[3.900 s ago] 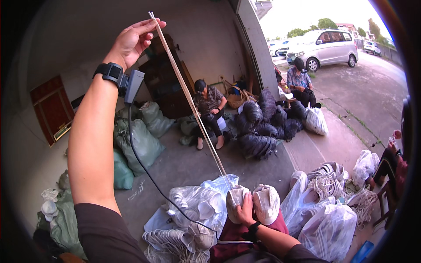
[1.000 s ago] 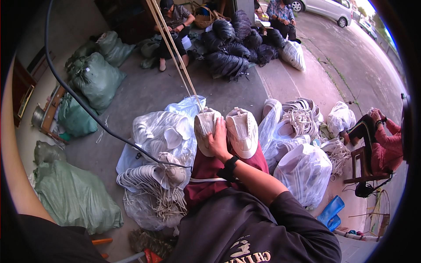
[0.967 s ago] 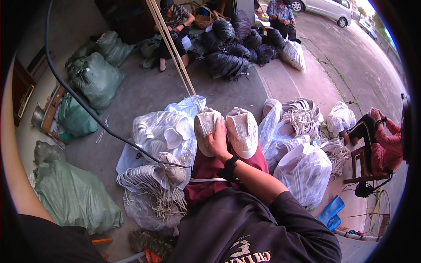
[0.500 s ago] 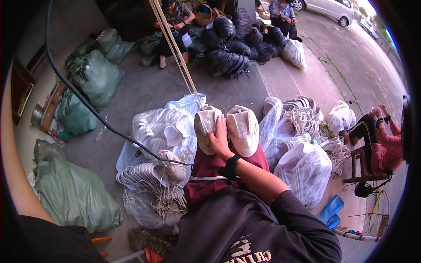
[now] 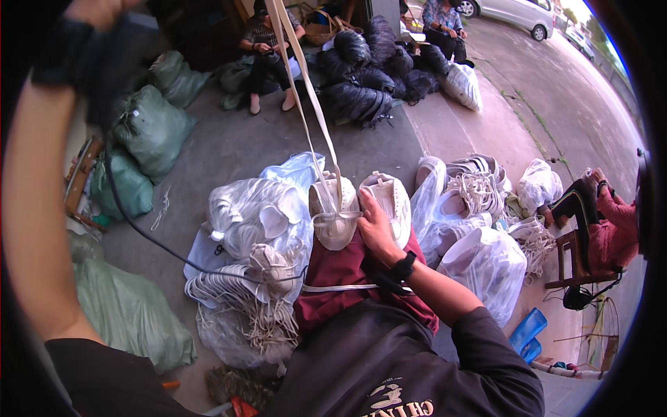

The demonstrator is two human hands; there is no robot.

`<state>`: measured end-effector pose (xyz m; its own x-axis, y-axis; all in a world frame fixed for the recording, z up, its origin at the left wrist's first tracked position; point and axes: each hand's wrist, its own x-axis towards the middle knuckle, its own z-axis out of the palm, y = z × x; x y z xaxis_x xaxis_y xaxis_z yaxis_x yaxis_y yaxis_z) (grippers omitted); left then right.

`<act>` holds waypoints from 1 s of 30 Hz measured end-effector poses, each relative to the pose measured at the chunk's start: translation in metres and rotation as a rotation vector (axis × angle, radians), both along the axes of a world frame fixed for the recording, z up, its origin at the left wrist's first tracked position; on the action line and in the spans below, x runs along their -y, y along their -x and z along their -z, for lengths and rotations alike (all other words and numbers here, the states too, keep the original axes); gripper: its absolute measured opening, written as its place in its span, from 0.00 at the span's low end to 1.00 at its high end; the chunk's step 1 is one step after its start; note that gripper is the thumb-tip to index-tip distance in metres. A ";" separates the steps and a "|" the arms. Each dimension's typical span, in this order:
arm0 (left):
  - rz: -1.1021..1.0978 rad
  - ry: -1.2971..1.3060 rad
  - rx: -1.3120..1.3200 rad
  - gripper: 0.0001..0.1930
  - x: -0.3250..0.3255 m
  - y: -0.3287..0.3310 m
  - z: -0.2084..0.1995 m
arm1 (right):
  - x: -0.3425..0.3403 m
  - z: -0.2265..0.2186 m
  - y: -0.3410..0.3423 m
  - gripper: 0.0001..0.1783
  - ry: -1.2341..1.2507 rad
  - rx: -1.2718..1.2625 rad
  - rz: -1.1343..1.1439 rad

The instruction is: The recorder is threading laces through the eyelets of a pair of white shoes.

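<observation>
While the left-hand shoe (image 5: 335, 235) sat on the maroon cloth (image 5: 344, 267) over the lap, toe toward the body, it looked light, its upper soft and its sole firmer; the sole's sides seemed the safest hold. Its lace (image 5: 304, 71), apparently limp and easily twisted, rose in two strands past the upper edge and suited a pinch near the ends. The right hand (image 5: 376, 226) lay between that shoe and its neighbour (image 5: 390, 198), half curled; whether it grasped lace was unclear. The blurred left hand (image 5: 101, 10), high up, hid its grip.
</observation>
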<state>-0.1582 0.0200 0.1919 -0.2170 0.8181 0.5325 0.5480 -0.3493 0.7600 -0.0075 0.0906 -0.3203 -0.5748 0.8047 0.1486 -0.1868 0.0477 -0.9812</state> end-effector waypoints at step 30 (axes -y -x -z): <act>0.206 0.373 0.730 0.08 0.040 0.046 0.374 | 0.019 -0.116 0.030 0.10 0.049 0.033 -0.329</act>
